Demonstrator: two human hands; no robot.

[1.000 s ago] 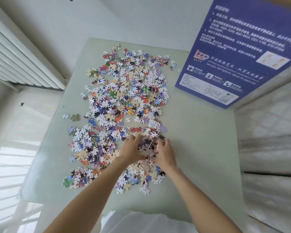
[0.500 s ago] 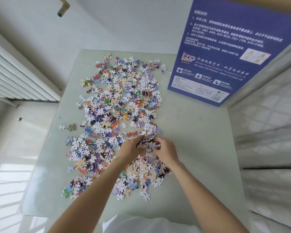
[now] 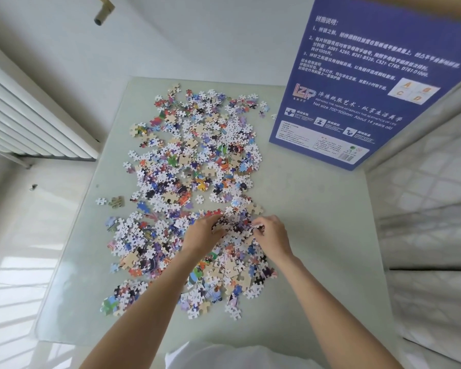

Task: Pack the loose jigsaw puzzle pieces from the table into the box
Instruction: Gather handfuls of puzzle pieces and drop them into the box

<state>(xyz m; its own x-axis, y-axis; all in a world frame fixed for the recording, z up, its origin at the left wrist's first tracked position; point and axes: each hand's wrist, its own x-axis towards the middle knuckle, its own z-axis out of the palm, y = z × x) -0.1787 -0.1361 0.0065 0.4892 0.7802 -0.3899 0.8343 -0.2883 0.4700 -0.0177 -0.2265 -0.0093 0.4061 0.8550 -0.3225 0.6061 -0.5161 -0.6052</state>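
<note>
Both hands — left hand [image 3: 201, 235], right hand [image 3: 270, 235] — curl their fingers [image 3: 258, 227] around a clump of puzzle pieces [image 3: 234, 222] between them, more spread beyond on the desk [image 3: 317, 235], blue box [image 3: 357, 83] far right.

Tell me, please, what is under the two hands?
Puzzle pieces lie on the table under the left hand and right hand, which hold a bunch between them. Pieces directly beneath the palms are covered.
</note>
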